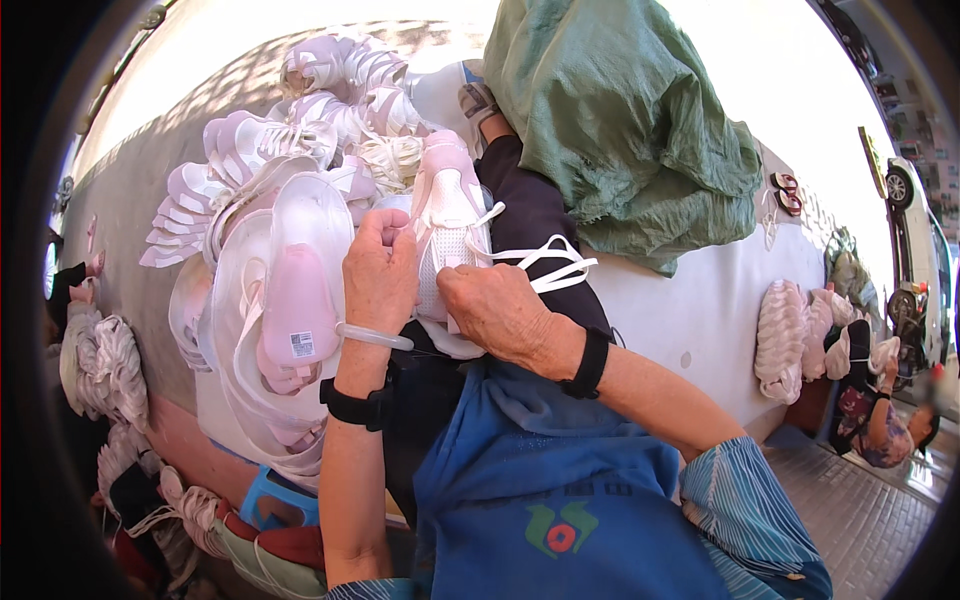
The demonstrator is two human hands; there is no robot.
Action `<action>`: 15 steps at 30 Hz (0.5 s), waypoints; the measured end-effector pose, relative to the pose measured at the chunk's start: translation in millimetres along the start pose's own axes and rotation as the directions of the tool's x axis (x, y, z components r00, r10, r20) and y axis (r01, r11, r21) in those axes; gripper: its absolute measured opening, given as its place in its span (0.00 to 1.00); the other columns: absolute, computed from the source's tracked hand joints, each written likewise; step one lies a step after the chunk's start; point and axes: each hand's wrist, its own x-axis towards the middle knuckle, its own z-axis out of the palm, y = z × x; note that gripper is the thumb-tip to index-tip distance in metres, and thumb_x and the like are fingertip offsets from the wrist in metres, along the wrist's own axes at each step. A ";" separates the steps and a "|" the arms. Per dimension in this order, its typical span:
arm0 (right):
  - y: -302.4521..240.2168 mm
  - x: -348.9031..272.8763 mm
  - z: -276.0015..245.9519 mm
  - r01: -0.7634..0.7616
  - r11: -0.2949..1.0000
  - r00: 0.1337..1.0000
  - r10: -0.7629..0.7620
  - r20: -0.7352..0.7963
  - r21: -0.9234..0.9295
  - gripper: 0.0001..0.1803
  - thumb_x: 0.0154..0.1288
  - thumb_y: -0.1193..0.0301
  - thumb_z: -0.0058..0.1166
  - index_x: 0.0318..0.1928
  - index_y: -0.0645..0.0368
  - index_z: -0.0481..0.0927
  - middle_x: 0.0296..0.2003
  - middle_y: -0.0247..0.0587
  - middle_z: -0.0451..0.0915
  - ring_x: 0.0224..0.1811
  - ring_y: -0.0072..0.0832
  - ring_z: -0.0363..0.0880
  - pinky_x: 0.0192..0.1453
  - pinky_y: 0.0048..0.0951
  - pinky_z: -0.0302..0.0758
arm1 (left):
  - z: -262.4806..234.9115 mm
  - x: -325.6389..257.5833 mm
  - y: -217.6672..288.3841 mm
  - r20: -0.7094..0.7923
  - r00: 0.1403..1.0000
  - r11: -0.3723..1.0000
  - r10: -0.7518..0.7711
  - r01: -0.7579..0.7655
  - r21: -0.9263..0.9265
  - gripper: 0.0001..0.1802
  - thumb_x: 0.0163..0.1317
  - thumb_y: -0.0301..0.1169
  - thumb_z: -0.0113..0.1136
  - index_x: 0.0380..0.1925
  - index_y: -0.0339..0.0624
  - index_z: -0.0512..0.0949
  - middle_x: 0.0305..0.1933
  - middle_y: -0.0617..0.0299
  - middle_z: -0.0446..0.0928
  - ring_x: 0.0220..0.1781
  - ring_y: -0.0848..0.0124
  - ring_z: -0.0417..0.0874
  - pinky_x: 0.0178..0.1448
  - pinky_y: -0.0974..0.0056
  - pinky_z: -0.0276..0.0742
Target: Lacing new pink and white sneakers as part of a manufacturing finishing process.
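A pink and white shoe upper (440,205) with perforated white panels lies lengthwise along my thigh. A white shoelace (555,268) runs from its right side and loops loosely over my dark trouser leg. My left hand (381,262) is at the upper's left edge, fingers curled and thumb against them; what the pinch holds, if anything, is too small to make out. My right hand (505,308) is closed at the near end of the upper, its fingertips gripping the material. A pale ring-shaped band (375,336) hangs at my left wrist.
Left of my leg stands a clear plastic basin (232,335) holding a pink upper (300,330). Beyond it are piled several pink and white uppers (340,100). A green cloth sack (620,130) bulges at the far right. Another person (880,425) sits at right beside bundled uppers (782,340).
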 end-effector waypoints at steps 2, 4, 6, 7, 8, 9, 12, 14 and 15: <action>-9.6 -5.8 0.6 0.041 0.999 0.995 -0.043 0.094 0.021 0.07 0.54 0.73 0.56 0.33 0.62 0.74 0.28 0.46 0.79 0.30 0.45 0.82 0.30 0.40 0.78 | 5.1 22.1 -22.7 0.018 0.997 0.986 0.072 -0.074 0.150 0.14 0.65 0.33 0.54 0.45 0.33 0.75 0.32 0.61 0.76 0.20 0.77 0.74 0.16 0.71 0.70; -11.8 -13.8 -2.8 0.046 0.999 0.993 -0.049 0.108 0.026 0.06 0.55 0.74 0.55 0.34 0.63 0.76 0.28 0.47 0.80 0.29 0.44 0.83 0.30 0.40 0.79 | 12.4 30.8 -22.3 0.092 0.990 0.920 0.110 -0.136 0.368 0.17 0.61 0.30 0.55 0.48 0.34 0.74 0.35 0.58 0.77 0.21 0.74 0.77 0.18 0.68 0.73; -10.4 -19.1 -2.8 0.046 0.998 0.990 -0.051 0.133 0.040 0.06 0.55 0.75 0.54 0.33 0.63 0.78 0.26 0.49 0.82 0.29 0.43 0.84 0.30 0.40 0.80 | 13.2 33.9 -23.4 0.125 0.988 0.913 0.092 -0.133 0.384 0.16 0.60 0.30 0.55 0.47 0.35 0.75 0.34 0.58 0.78 0.20 0.74 0.76 0.17 0.68 0.72; -8.1 -20.3 -2.5 0.039 0.998 0.991 -0.044 0.126 0.042 0.06 0.55 0.75 0.54 0.33 0.63 0.78 0.26 0.49 0.82 0.29 0.43 0.84 0.30 0.40 0.80 | 13.0 34.8 -24.1 0.147 0.987 0.909 0.070 -0.124 0.397 0.14 0.60 0.29 0.54 0.46 0.36 0.76 0.34 0.58 0.78 0.20 0.74 0.76 0.17 0.68 0.72; -6.2 -21.6 -1.9 0.037 0.997 0.989 -0.046 0.140 0.061 0.05 0.55 0.75 0.54 0.32 0.63 0.78 0.25 0.49 0.81 0.28 0.44 0.84 0.29 0.40 0.80 | 13.3 35.4 -24.9 0.155 0.985 0.907 0.072 -0.129 0.401 0.14 0.60 0.29 0.54 0.46 0.36 0.76 0.34 0.58 0.78 0.20 0.74 0.76 0.17 0.68 0.72; -5.6 -21.4 -1.8 0.040 0.996 0.987 -0.052 0.153 0.082 0.04 0.55 0.75 0.54 0.32 0.63 0.78 0.24 0.50 0.81 0.27 0.45 0.83 0.29 0.40 0.80 | 11.8 36.0 -24.2 0.169 0.982 0.910 0.079 -0.140 0.391 0.13 0.60 0.29 0.55 0.43 0.36 0.76 0.32 0.59 0.78 0.18 0.75 0.75 0.17 0.68 0.71; -7.3 -22.8 -5.5 0.015 0.985 0.983 -0.045 0.177 0.170 0.04 0.55 0.75 0.54 0.31 0.63 0.79 0.22 0.51 0.80 0.26 0.46 0.83 0.29 0.42 0.80 | 11.7 33.3 -23.4 0.187 0.972 0.917 0.143 -0.201 0.343 0.09 0.59 0.28 0.56 0.39 0.37 0.76 0.26 0.61 0.76 0.16 0.76 0.73 0.16 0.68 0.68; -3.4 -23.7 -2.2 0.006 0.985 0.985 -0.035 0.167 0.170 0.04 0.55 0.76 0.54 0.31 0.63 0.79 0.22 0.52 0.80 0.25 0.46 0.83 0.29 0.42 0.80 | 11.7 32.9 -22.3 0.188 0.962 0.919 0.200 -0.251 0.303 0.08 0.58 0.27 0.57 0.37 0.37 0.75 0.23 0.63 0.75 0.15 0.76 0.71 0.16 0.68 0.67; -2.8 -23.7 -1.9 -0.001 0.986 0.986 -0.026 0.163 0.168 0.04 0.55 0.76 0.54 0.32 0.63 0.79 0.22 0.52 0.80 0.25 0.47 0.83 0.29 0.43 0.80 | 10.9 32.8 -21.5 0.197 0.965 0.921 0.176 -0.232 0.313 0.07 0.57 0.27 0.57 0.36 0.38 0.75 0.21 0.64 0.73 0.14 0.76 0.71 0.16 0.69 0.67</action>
